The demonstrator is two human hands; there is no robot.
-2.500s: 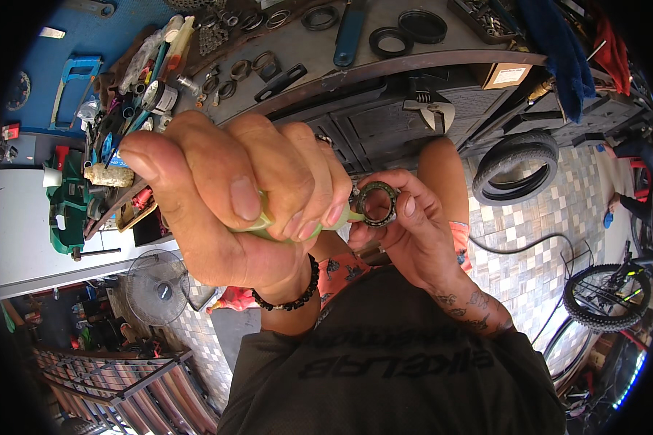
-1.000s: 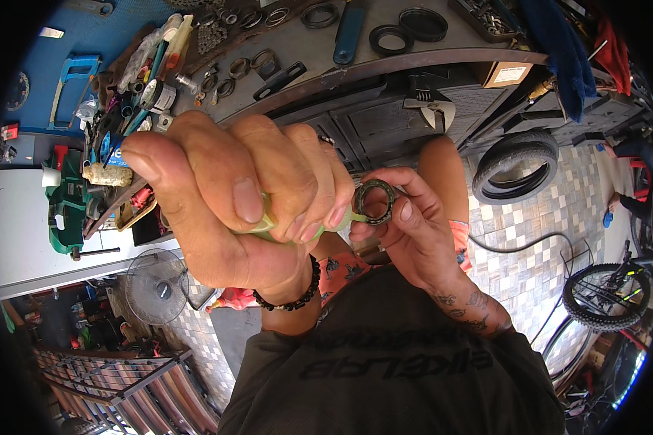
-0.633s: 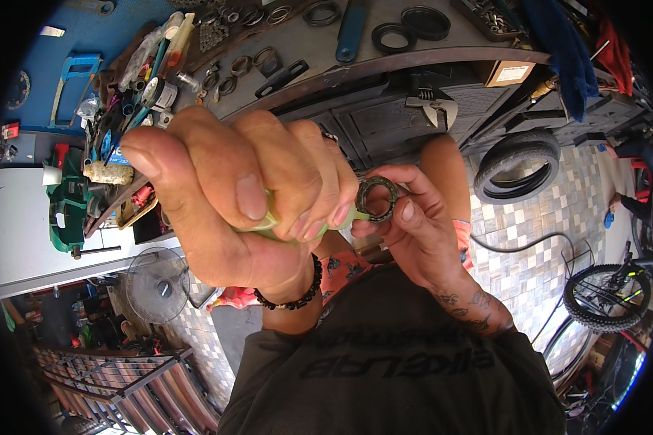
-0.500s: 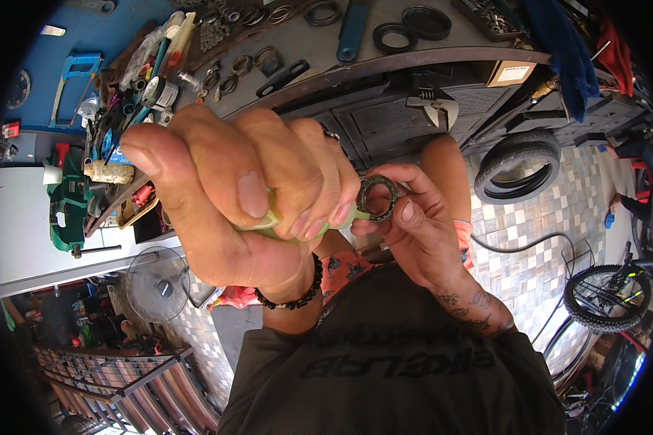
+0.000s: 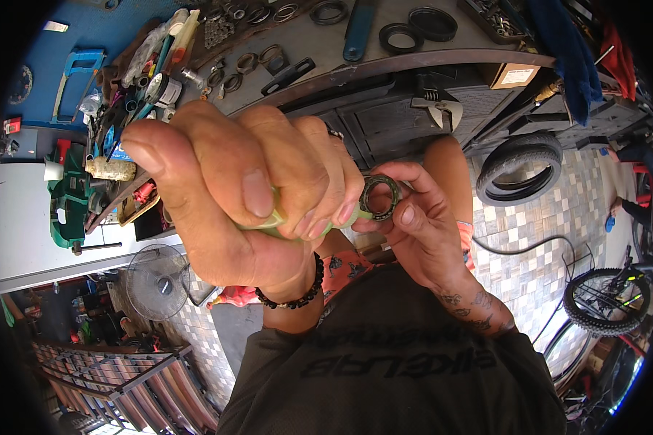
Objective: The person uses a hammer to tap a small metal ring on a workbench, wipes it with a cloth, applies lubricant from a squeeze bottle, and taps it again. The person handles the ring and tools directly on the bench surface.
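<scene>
My left hand is large in the middle of the view, its fingers wrapped round a light-green, partly see-through object. Most of that object is hidden in the fist, so its kind is unclear. Its narrow end reaches the lower edge of a dark, greasy bearing ring. Between the thumb and fingers of my right hand, the ring is held with its opening facing up. The two hands are close together, in front of my dark shirt.
Ahead runs a workbench edge with rings and tools on top. An adjustable wrench shows by the dark drawers. Tyres lie on the tiled floor to the right. At left are a green vise and a fan.
Both hands keep the same grip and place, with the green object still at the ring. The background has shifted very slightly in view.
</scene>
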